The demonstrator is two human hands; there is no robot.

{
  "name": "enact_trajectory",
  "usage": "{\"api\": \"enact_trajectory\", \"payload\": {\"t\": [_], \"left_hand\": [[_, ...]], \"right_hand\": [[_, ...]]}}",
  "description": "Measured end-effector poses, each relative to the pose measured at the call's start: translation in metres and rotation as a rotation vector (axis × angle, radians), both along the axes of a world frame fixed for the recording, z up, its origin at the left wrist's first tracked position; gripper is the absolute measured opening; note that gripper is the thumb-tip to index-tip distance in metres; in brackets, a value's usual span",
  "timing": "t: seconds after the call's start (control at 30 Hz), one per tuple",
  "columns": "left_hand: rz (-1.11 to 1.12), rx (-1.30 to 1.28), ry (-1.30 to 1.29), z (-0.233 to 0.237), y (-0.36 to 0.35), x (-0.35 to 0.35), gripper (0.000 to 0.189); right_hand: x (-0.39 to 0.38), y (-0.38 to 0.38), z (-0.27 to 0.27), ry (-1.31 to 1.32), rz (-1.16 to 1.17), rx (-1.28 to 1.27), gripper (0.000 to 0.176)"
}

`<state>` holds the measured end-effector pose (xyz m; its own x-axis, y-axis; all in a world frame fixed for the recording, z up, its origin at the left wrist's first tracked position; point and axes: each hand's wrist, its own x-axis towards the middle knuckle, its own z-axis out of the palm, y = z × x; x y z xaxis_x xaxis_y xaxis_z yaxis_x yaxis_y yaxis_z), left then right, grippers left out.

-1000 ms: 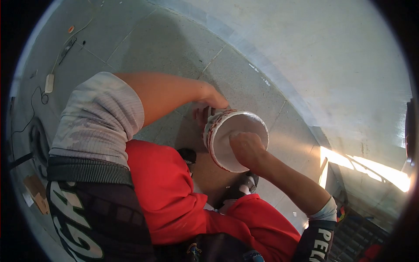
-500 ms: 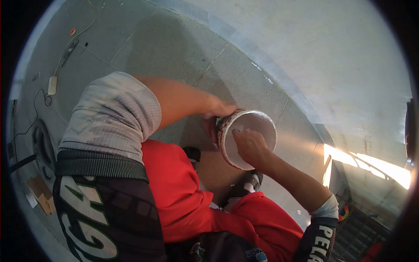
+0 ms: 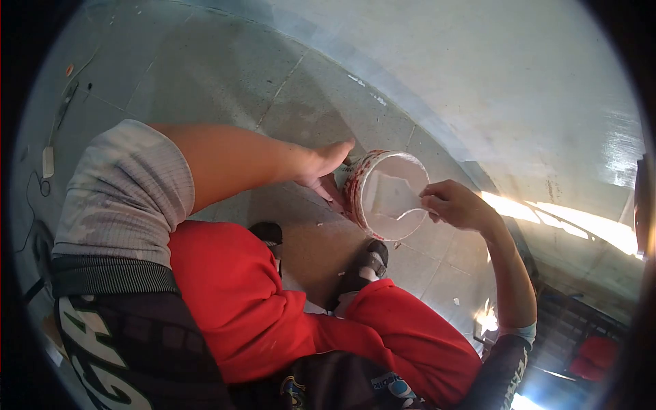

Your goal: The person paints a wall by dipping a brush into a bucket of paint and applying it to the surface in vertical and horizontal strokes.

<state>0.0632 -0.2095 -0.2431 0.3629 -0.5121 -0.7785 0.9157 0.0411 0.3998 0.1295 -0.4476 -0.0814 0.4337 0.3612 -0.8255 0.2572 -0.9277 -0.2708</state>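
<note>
A round bucket (image 3: pixel 354 188) with a white rim and reddish smears on its outside is tilted, its mouth facing up and to the right. My left hand (image 3: pixel 324 168) supports it from the left, fingers against its side and base, thumb sticking up. Inside the mouth shows a pale, flat scraper-like piece (image 3: pixel 396 195) with a curved edge. My right hand (image 3: pixel 454 205) pinches that piece at the bucket's right rim, thumb and fingers closed. What lies deeper in the bucket is hard to make out.
Grey floor tiles (image 3: pixel 225 75) lie around me, with a pale wall (image 3: pixel 519 89) along the right. My shoes (image 3: pixel 372 260) are below the bucket. A cable with a white block (image 3: pixel 48 162) runs at the far left. A red item (image 3: pixel 594 357) lies at lower right.
My right hand has come out of the bucket to its right rim, and the pale piece now shows in its fingers. The left thumb has lifted off the bucket's side.
</note>
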Motion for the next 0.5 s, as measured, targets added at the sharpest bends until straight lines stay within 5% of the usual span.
{"api": "enact_trajectory", "payload": {"t": [0.33, 0.5], "left_hand": [[-0.066, 0.232, -0.094, -0.025, 0.016, 0.011, 0.084], [-0.091, 0.242, -0.107, -0.021, 0.021, 0.014, 0.083]], "right_hand": [[0.0, -0.105, -0.017, 0.269, -0.56, 0.181, 0.024], [-0.002, -0.135, -0.049, 0.691, -0.811, 0.378, 0.03]]}}
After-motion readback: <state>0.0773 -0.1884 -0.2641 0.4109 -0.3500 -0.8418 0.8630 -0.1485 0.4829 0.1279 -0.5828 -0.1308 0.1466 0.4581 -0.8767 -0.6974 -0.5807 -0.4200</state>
